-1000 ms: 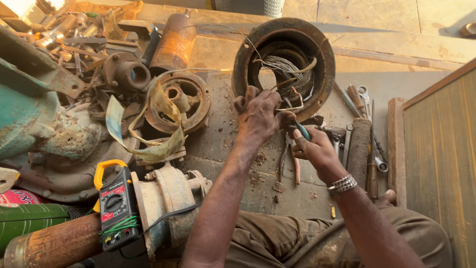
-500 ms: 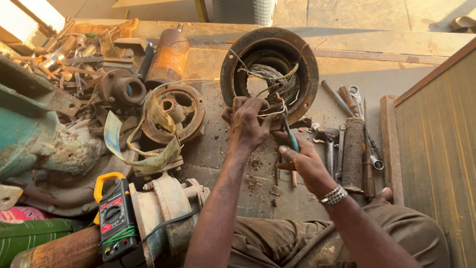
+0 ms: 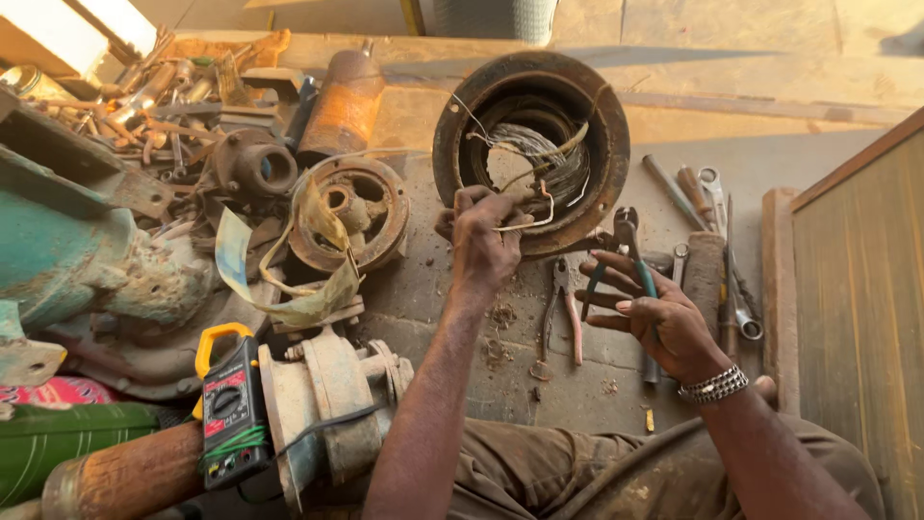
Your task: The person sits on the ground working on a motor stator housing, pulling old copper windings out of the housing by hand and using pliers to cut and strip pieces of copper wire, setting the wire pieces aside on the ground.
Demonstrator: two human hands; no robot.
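A rusty round motor housing (image 3: 452, 144) with wire windings inside lies on the concrete ahead of me. My left hand (image 3: 481, 236) rests at its near rim and pinches a thin wire (image 3: 534, 217) that runs out of the windings. My right hand (image 3: 654, 313) holds green-handled pliers (image 3: 621, 255), fingers partly spread along the handles, jaws pointing up close to the housing's rim. A bracelet sits on my right wrist.
Red-handled pliers (image 3: 563, 318) lie on the floor between my hands. Wrenches and screwdrivers (image 3: 712, 231) lie to the right beside a wooden panel (image 3: 857, 318). A clamp meter (image 3: 229, 409), pump parts (image 3: 332, 414), a rusty pulley (image 3: 351, 212) and scrap metal crowd the left.
My left hand has taken hold of a wire at the housing's rim. My right hand with the pliers has shifted right and down, and the view has tilted slightly.
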